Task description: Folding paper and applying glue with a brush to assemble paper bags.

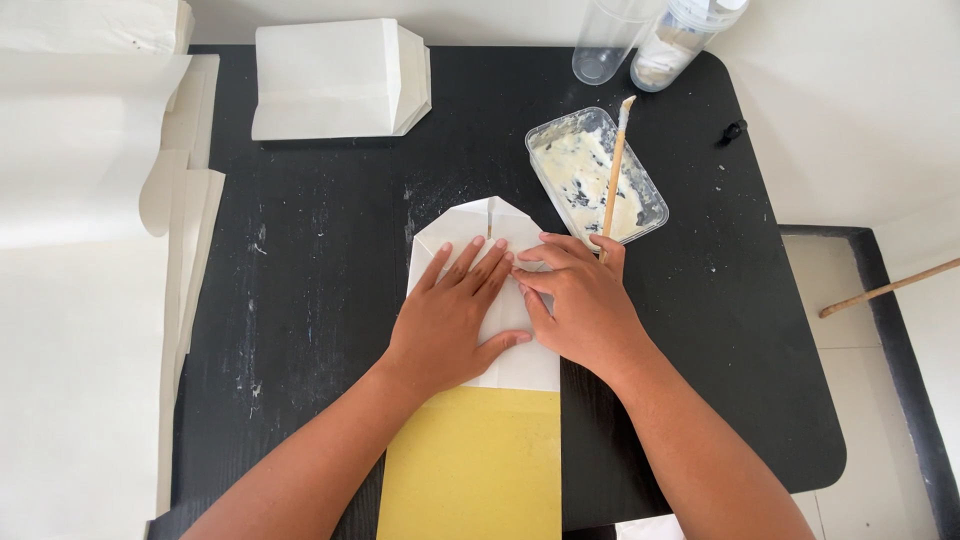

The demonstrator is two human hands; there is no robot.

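Observation:
A white folded paper piece with angled top corners lies on the black table, overlapping a yellow sheet near the front edge. My left hand lies flat on the white paper, fingers spread. My right hand presses on the paper's right side, fingertips meeting the left hand's. A wooden brush leans from behind the right hand's fingers into a clear plastic tray of white paste; whether the hand grips it is unclear.
A stack of folded white paper bags sits at the table's back left. Large white sheets cover the left side. Two clear containers stand at the back right. A wooden stick lies on the floor to the right.

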